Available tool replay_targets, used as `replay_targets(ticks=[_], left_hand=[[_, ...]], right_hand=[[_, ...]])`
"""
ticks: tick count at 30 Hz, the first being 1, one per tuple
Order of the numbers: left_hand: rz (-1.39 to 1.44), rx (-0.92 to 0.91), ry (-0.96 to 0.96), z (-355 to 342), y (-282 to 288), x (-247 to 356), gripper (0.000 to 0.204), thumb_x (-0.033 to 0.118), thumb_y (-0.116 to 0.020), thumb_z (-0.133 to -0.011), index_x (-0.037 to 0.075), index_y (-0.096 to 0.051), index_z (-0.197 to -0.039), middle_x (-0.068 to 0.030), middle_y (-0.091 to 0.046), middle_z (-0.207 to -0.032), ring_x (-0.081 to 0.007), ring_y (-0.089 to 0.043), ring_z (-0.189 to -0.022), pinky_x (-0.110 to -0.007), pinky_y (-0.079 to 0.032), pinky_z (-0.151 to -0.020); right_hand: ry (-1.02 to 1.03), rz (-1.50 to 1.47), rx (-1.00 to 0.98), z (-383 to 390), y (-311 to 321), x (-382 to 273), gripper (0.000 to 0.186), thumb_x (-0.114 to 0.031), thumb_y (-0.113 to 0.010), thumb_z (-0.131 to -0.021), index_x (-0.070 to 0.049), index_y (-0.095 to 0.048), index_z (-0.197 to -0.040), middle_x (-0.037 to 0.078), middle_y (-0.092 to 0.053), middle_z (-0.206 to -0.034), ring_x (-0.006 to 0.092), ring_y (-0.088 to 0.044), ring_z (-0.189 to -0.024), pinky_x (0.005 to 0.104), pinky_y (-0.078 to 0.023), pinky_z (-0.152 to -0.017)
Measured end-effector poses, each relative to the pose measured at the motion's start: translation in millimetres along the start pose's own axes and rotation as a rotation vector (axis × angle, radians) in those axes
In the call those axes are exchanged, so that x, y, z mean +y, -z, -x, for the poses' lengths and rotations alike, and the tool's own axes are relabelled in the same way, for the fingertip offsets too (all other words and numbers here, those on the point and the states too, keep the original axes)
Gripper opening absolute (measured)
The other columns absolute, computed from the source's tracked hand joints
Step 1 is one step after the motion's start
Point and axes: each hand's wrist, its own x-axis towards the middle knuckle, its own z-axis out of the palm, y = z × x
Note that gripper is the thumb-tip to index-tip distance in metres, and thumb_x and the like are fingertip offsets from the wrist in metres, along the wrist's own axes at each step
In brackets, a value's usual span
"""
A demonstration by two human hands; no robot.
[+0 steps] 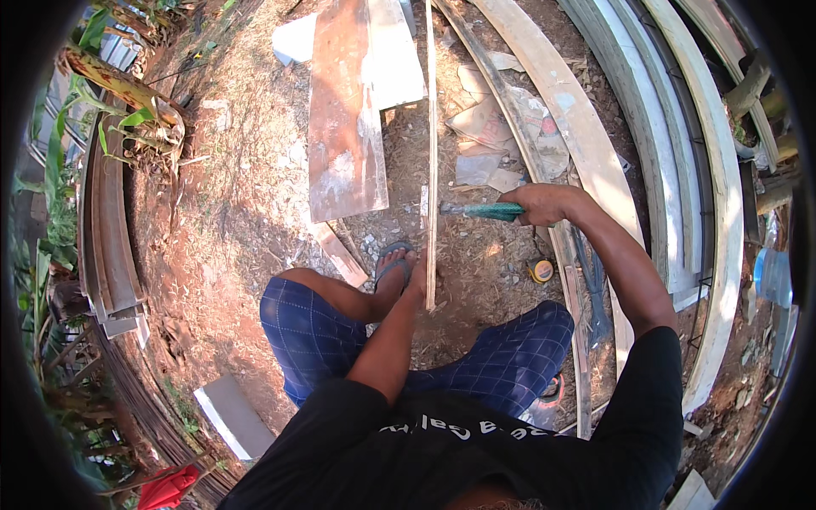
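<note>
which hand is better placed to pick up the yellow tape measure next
Probably the right hand: it looks nearer the tape measure, though it grips a green-handled tool. The left hand holds the thin board, farther off.

Far end of the narrow board cut off above.

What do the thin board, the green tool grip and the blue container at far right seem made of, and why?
Thin board: probably bare wood, perhaps plywood; its pale edge shows lengthwise lines.
Green tool grip: likely rubber or plastic; its surface looks patterned.
Blue container: likely smooth plastic; glossy, translucent look.
</note>
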Motion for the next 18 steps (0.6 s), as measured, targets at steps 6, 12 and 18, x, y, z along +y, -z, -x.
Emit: replay_targets(ticks=[6, 12, 18], left_hand=[[0.001, -0.071, 0.008, 6.8, -1.8, 8.3, 0.072, 0.082, -0.037, -0.093, 0.015, -0.063, -0.099, -0.0057, -0.062, -0.077, -0.0222, -0.060, -0.059, -0.038, -0.047, -0.045], [0.006, -0.095, 0.027, 22.3, -0.5, 8.0, 0.071, 0.081, -0.038, -0.094, 0.016, -0.063, -0.099, -0.0052, -0.061, -0.077, -0.0216, -0.060, -0.060, -0.038, -0.048, -0.046], [0.004, -0.108, 0.041, 26.9, 0.4, 5.1, 0.070, 0.080, -0.038, -0.095, 0.016, -0.063, -0.098, -0.0047, -0.061, -0.077, -0.0210, -0.059, -0.060, -0.037, -0.048, -0.046]], right_hand=[[0.005, -0.347, -0.316, -17.6, 4.3, 26.0, 0.056, -0.017, -0.074, -0.091, -0.004, -0.053, -0.141, 0.016, -0.066, -0.122, 0.0286, -0.064, -0.115, 0.0404, -0.053, -0.098], [-0.052, -0.698, -0.431, -20.3, -7.0, 28.1, 0.060, -0.025, -0.073, -0.096, 0.001, -0.050, -0.144, 0.016, -0.064, -0.125, 0.0274, -0.066, -0.113, 0.0395, -0.057, -0.096], [-0.106, -0.809, -0.109, -14.1, -78.1, -21.3, 0.047, -0.034, -0.066, -0.101, 0.003, -0.057, -0.128, 0.012, -0.070, -0.102, 0.0223, -0.073, -0.092, 0.0370, -0.060, -0.076]])
